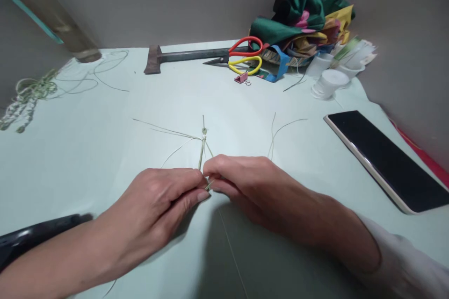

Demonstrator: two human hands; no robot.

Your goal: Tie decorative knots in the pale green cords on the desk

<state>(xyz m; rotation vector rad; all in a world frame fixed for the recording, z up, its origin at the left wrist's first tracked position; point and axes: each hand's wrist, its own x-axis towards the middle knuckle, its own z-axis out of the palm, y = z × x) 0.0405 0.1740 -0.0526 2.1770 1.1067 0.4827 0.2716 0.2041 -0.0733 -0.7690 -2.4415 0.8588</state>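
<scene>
we've got thin green-and-white knotted cord (pixel 204 136) pinched in left hand (pixel 164 202) and right hand (pixel 257 183), knotted end far of both, long axis near-far, neither hand clearly closer

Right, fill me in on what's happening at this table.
A person is working thin green cords with both bare hands. The left hand pinches them between thumb and forefinger; the right hand is close against its fingertips, its exact grip partly hidden. Just beyond the hands lies a small knotted section, with loose ends fanning out to the left. The red-and-yellow-handled scissors lie farther back, and a smartphone lies off to the right.
</scene>
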